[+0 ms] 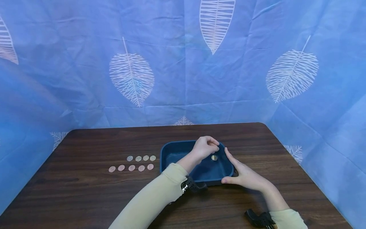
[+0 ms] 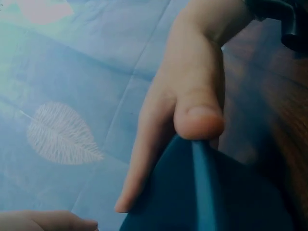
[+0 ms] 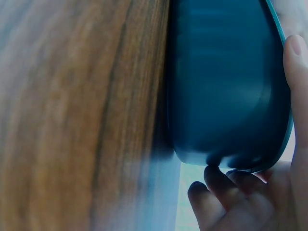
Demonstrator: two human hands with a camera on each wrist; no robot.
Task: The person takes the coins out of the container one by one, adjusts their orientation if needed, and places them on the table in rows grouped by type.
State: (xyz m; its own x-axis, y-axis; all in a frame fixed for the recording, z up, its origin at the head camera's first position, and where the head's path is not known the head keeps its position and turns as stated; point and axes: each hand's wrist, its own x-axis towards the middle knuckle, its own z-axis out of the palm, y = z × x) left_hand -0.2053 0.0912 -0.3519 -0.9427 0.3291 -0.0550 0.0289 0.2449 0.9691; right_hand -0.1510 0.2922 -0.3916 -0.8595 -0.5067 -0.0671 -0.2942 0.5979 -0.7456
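A blue tray [image 1: 171,156] sits on the dark wooden table, its right end within the grip of my right hand [image 1: 246,175]. That hand's thumb lies at the near right corner of the rim, the fingers spread along the outer end wall, as the right wrist view shows on the tray wall [image 3: 221,86]. My left hand [image 1: 203,148] hovers over the tray's far right part, fingers bent, with a gap between thumb and forefinger. Just below it a gold-coloured coin [image 1: 214,157] lies on the tray floor. In the left wrist view only a left finger [image 2: 48,220] shows at the lower corner.
Left of the tray, several pale coins [image 1: 145,157] form a row, and several copper coins [image 1: 131,168] form another nearer me. Black cameras are strapped to both wrists. A blue cloth [image 1: 183,79] with white leaf prints hangs behind the table [image 1: 85,197].
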